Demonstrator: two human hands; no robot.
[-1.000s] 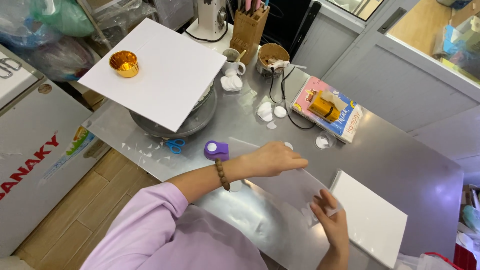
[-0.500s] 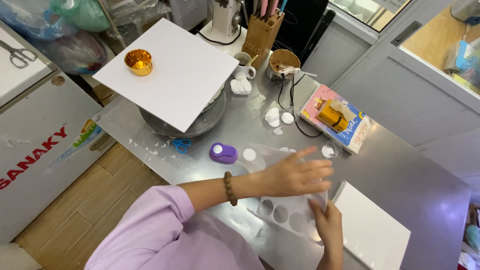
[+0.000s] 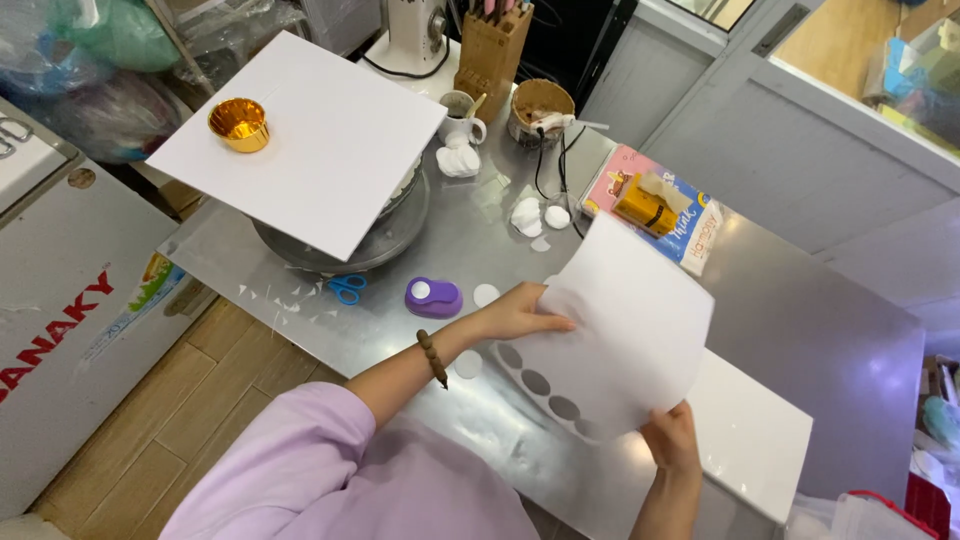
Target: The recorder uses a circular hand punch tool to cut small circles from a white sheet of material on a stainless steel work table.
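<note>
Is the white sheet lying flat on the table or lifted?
Lifted: both the left hand and right hand hold the white sheet tilted above the table.

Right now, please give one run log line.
left hand: holds punched paper sheet | right hand: holds sheet bottom | purple hole punch: on steel table

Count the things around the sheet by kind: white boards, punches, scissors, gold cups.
White boards: 2, one on the turntable, one under the sheet
Purple punch: 1
Blue scissors: 1
Gold cup: 1
Total: 5
</note>
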